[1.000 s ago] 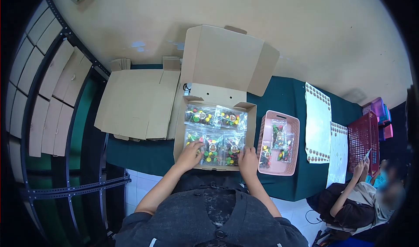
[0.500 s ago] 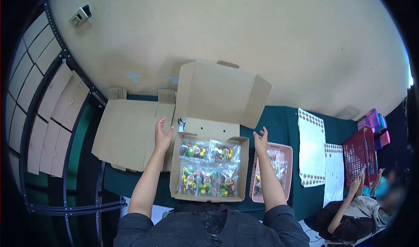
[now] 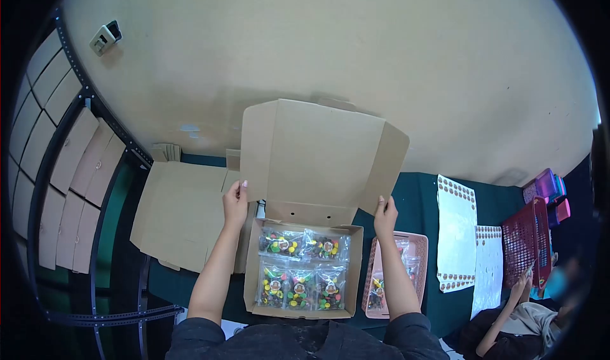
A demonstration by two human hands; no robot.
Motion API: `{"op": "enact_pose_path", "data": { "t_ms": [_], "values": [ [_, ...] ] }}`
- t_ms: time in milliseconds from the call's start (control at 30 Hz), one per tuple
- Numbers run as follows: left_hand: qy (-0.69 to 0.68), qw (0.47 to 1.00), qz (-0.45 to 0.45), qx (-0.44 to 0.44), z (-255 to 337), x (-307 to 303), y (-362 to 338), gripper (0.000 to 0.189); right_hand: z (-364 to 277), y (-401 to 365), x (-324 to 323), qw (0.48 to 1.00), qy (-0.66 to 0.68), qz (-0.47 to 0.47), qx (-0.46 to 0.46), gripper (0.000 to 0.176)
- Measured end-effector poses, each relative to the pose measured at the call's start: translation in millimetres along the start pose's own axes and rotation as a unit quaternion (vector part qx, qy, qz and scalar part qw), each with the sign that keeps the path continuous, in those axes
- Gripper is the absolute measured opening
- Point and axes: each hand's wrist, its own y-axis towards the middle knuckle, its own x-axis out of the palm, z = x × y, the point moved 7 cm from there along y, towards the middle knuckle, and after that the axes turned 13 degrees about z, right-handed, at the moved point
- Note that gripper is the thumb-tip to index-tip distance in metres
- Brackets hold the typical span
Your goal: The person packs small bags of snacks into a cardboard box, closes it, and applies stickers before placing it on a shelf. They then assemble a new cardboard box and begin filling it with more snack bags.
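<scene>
An open cardboard box [image 3: 251, 299] stands before me, with several clear bags of colourful round sweets [image 3: 302, 287] laid flat in two rows. Its raised lid [image 3: 324, 153] leans toward the wall, side flaps spread outward. At the lower edge of the lid's left flap, my left hand [image 3: 236, 202] is closed on the cardboard. My right hand [image 3: 386, 219] pinches the bottom of the right flap. To the box's right, partly under my right forearm, a pink basket [image 3: 422, 258] holds more bags of sweets.
Flat cardboard pieces [image 3: 181, 207] lie stacked on the left. A shelf rack [image 3: 92, 106] full of cardboard boxes is farther left. Sticker sheets [image 3: 456, 233] lie right of the pink basket, then a red basket [image 3: 521, 252]. A co-worker [image 3: 521, 328] sits at the lower right.
Both hands have gone from loose, spread fingers beside the box to gripping the lid's side flaps. The lid's flaps are spread wider. The view has tilted slightly upward.
</scene>
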Motion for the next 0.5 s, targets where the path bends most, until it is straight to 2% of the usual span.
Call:
{"op": "enact_pose_path", "data": {
  "t_ms": [100,200,267,333,367,400,433,467,500],
  "values": [
    [0.031,0.999,0.011,0.002,41.8,-16.9,-28.4,0.024,-25.2,-15.3,-19.3,0.998,-0.059,-0.021,-0.012,0.019],
    [0.029,0.999,0.009,-0.009,50.0,-29.3,-59.8,0.021,-53.8,-49.6,-29.2,0.999,-0.030,-0.016,0.022,0.015],
    [-0.019,0.999,0.037,-0.006,49.7,-39.0,-80.1,0.020,-47.3,-68.9,-35.2,0.999,-0.036,-0.029,0.023,0.018],
    [-0.010,0.999,0.035,-0.027,38.1,-44.2,-98.8,0.018,-42.0,-85.5,-42.6,0.998,-0.057,-0.006,-0.023,0.021],
    [-0.017,0.999,0.048,-0.008,29.4,-46.6,-108.0,0.017,-24.4,-95.3,-44.1,1.000,0.000,0.017,0.012,0.021],
    [-0.024,0.998,0.060,0.010,27.7,-50.0,-118.3,0.015,-23.4,-105.3,-48.4,1.000,-0.003,0.015,0.017,0.021],
    [-0.075,0.993,0.078,-0.037,27.2,-50.3,-130.2,0.013,-25.6,-113.3,-50.9,1.000,-0.010,0.010,0.006,0.021],
    [-0.074,0.994,0.077,-0.039,16.1,-55.6,-141.2,0.013,-26.7,-119.8,-53.8,1.000,-0.016,0.004,-0.005,0.022],
    [0.030,0.999,0.040,-0.003,-0.8,-57.5,-154.9,0.013,11.4,-133.1,-51.8,0.992,-0.084,-0.087,0.031,0.031]
  ]
}}
